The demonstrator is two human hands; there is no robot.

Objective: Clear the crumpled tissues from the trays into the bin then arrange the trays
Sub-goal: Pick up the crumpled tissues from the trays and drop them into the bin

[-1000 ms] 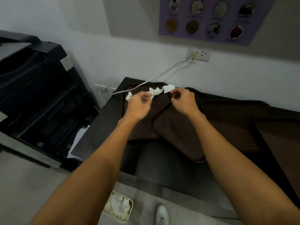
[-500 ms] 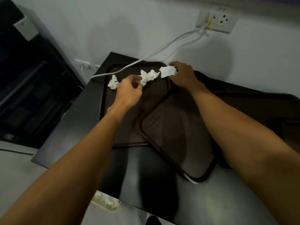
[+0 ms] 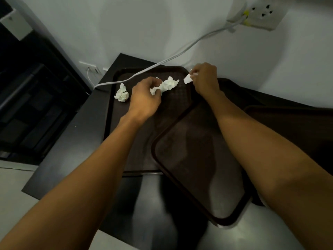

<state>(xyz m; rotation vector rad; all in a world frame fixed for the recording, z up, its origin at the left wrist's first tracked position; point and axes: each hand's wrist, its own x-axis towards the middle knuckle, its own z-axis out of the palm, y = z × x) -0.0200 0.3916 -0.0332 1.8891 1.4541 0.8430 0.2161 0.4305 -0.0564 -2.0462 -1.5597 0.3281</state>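
Left hand grip clamps a crumpled tissue, right hand grip pinches a scrap at its 2 o'clock, third wad lies at 9 o'clock on the tray; probably feather-light, soft, pinchable anywhere.

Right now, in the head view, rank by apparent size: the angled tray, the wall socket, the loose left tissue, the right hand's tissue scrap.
1. Angled tray, nearest the camera.
2. Wall socket, cropped by frame.
3. Loose tissue.
4. Tissue scrap, partly hidden by the right hand.
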